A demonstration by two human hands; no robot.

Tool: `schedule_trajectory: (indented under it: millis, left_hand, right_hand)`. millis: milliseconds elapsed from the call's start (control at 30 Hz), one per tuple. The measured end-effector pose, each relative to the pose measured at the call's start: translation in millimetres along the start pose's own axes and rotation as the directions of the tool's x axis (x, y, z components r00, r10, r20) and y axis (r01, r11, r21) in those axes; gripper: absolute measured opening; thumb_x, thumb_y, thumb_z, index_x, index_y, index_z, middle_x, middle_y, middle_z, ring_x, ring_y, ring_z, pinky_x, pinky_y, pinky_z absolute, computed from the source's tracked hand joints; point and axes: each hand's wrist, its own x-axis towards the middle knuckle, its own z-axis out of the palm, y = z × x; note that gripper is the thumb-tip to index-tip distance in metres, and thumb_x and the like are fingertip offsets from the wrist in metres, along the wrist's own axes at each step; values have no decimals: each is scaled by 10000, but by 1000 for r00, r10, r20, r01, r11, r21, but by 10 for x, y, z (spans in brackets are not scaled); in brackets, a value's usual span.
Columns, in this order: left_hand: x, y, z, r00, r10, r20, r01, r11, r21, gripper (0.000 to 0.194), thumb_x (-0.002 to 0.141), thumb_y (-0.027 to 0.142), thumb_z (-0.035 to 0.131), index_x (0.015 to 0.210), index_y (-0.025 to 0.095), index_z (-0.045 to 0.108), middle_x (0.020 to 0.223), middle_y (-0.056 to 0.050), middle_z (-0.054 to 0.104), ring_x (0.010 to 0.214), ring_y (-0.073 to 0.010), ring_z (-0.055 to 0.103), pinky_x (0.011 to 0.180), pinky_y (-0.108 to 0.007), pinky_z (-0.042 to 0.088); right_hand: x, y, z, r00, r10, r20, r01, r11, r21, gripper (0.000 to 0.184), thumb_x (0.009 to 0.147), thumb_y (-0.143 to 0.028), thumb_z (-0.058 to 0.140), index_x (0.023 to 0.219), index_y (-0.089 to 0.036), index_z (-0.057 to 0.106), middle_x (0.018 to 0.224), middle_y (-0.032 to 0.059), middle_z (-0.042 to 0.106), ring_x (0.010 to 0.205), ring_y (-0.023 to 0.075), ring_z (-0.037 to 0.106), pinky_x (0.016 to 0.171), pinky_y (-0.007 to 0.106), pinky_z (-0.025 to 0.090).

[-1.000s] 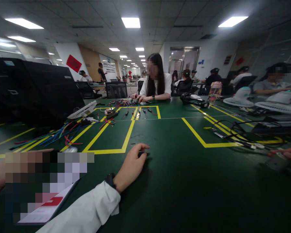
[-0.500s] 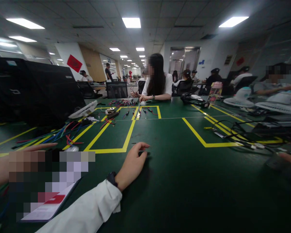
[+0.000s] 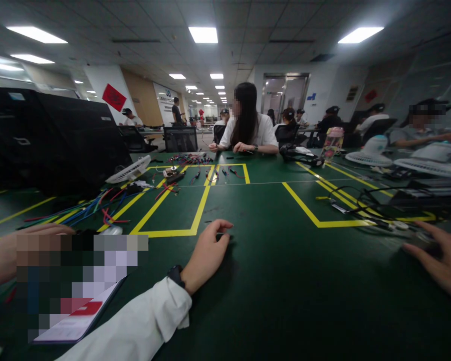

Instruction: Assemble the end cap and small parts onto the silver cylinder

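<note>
My left hand [image 3: 206, 253], in a white sleeve with a black wristband, rests on the green table [image 3: 270, 286]. Its fingers are loosely bent, thumb and forefinger stand apart, and nothing is in it. At the right edge of the head view is my right hand [image 3: 445, 258], with thumb and forefinger stretched out to the left. A small dark thing [image 3: 428, 243] is between them; its kind is unclear, and whether they press on it does not show. Cables [image 3: 372, 210] lie just beyond.
At the left, another person's hand [image 3: 41, 230] is above a partly blurred-out phone-like slab [image 3: 73, 326]. Loose wires [image 3: 90, 208] and a black computer case [image 3: 71, 143] are behind. A co-worker [image 3: 255, 123] sits opposite. White fans [image 3: 370, 158] and a pink-topped bottle [image 3: 332, 143] stand far right.
My right hand has come further in from the right edge, around the dark thing. My left hand has hardly moved. The co-worker opposite has shifted; the other person's fingers at left have drawn back.
</note>
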Motion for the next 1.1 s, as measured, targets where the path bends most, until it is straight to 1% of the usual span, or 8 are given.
schedule_trajectory:
  millis: [67, 167, 333, 433, 600, 667, 900, 1100]
  left_hand:
    - [4, 11, 4, 1000, -2, -6, 3, 1000, 10, 246, 787, 178, 479, 1005, 189, 592, 1034, -64, 616, 977, -210, 566, 847, -353, 421]
    - [-3, 33, 3, 1000, -3, -7, 3, 1000, 21, 238, 786, 178, 481, 994, 183, 596, 1025, -66, 617, 969, -210, 567, 846, -352, 420]
    - [-22, 31, -2, 1000, -4, 4, 4, 1000, 13, 230, 800, 199, 484, 1004, 188, 589, 1031, -62, 618, 982, -209, 565, 844, -346, 421]
    - [-16, 4, 11, 1000, 23, -5, -23, 1000, 4, 220, 819, 214, 477, 1011, 189, 580, 1025, -58, 618, 974, -200, 568, 851, -337, 423]
    - [-19, 25, 18, 999, 54, -7, -54, 998, 21, 208, 866, 296, 457, 1007, 200, 577, 1013, -47, 619, 966, -198, 563, 850, -336, 423]
    - [-49, 64, 3, 997, 83, -4, -83, 996, 26, 244, 899, 334, 402, 1008, 201, 574, 1023, -49, 614, 982, -199, 554, 862, -340, 418]
    - [-249, 280, 13, 891, 406, 203, -441, 880, 177, 558, 678, 420, 687, 1156, 205, 497, 1142, -85, 578, 1028, -261, 523, 908, -413, 392]
    - [-275, 326, 78, 924, 362, 118, -379, 905, 193, 322, 762, 241, 600, 1080, 217, 562, 1041, -65, 637, 953, -220, 574, 858, -358, 425]
  right_hand:
    - [-153, -426, 146, 996, 9, 91, -8, 1000, -16, 732, 589, -317, 762, 1268, -264, 494, 1264, 217, 485, 1228, 331, 400, 916, 505, 276]
    - [-409, -1154, 545, 923, 59, 381, -242, 859, 452, 695, 681, -270, 705, 1309, -316, 411, 1177, 140, 575, 1046, 228, 578, 927, 418, 389]
    - [-692, -1980, 1374, 518, -37, 855, -826, 238, 511, 468, 860, -234, 501, 1297, -130, 368, 1068, 123, 631, 971, 145, 628, 856, 248, 511]
    - [-778, -2213, 1679, 333, -182, 925, -925, 129, 358, 424, 930, -292, 368, 1310, -106, 352, 996, 112, 651, 924, 130, 644, 826, 216, 516]
    - [-886, -2323, 1772, 152, -338, 929, -968, 137, 208, 461, 923, -389, 361, 1310, -139, 360, 956, 71, 652, 877, 153, 657, 796, 266, 527]
    - [-940, -2318, 1770, 171, -357, 919, -947, 199, 253, 478, 886, -388, 447, 1291, -148, 365, 933, 67, 651, 856, 185, 662, 827, 342, 515]
    - [-1192, -2327, 1900, 522, -228, 822, -764, 305, 569, 736, 657, -258, 741, 1276, -176, 352, 956, 47, 630, 815, 171, 653, 790, 361, 509]
    - [-1253, -2352, 1843, 542, -236, 807, -748, 303, 591, 742, 740, -322, 668, 1387, -263, 308, 1136, 57, 583, 911, 126, 622, 885, 356, 474]
